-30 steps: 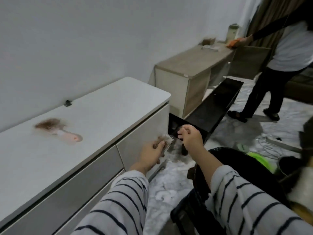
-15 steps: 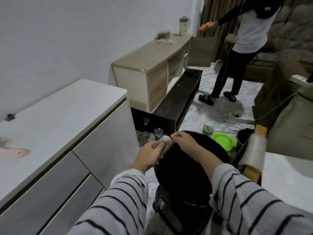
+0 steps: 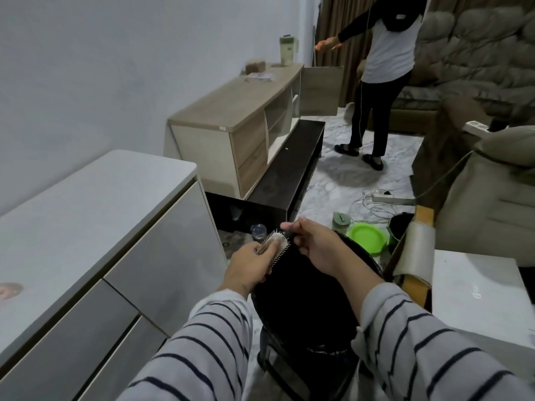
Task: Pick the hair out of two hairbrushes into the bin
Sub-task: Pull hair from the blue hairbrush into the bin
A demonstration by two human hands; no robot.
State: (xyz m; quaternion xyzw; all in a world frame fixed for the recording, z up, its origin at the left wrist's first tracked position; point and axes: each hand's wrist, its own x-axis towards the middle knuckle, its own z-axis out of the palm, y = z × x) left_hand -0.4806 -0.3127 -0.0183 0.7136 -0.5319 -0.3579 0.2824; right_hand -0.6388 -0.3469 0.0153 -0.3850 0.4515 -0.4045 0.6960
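The left hand (image 3: 247, 269) grips a hairbrush (image 3: 275, 246) by its handle, fingers wrapped around it, bristles facing up and to the right. The brush head sits over the near-left rim of the bin (image 3: 304, 302) — a black-lined bin directly below both hands. The right hand (image 3: 317, 246) hovers just beside the brush head, over the bin's mouth, its fingers loosely spread; a small dark bit shows between thumb and fingers, too small to tell what it is. Both arms wear striped sleeves (image 3: 208, 351).

At the far left edge, on the white cabinet (image 3: 95, 215), a pinkish blurred shape (image 3: 8, 290) lies — possibly the second brush, though this cannot be confirmed. Beyond the bin stand a green bowl (image 3: 366, 237), a power strip (image 3: 390, 198) with cables, and a wooden sideboard (image 3: 231, 111) carrying a pale jug (image 3: 288, 50). Another person (image 3: 385, 70) stands farther back. No writing or label is legible anywhere.
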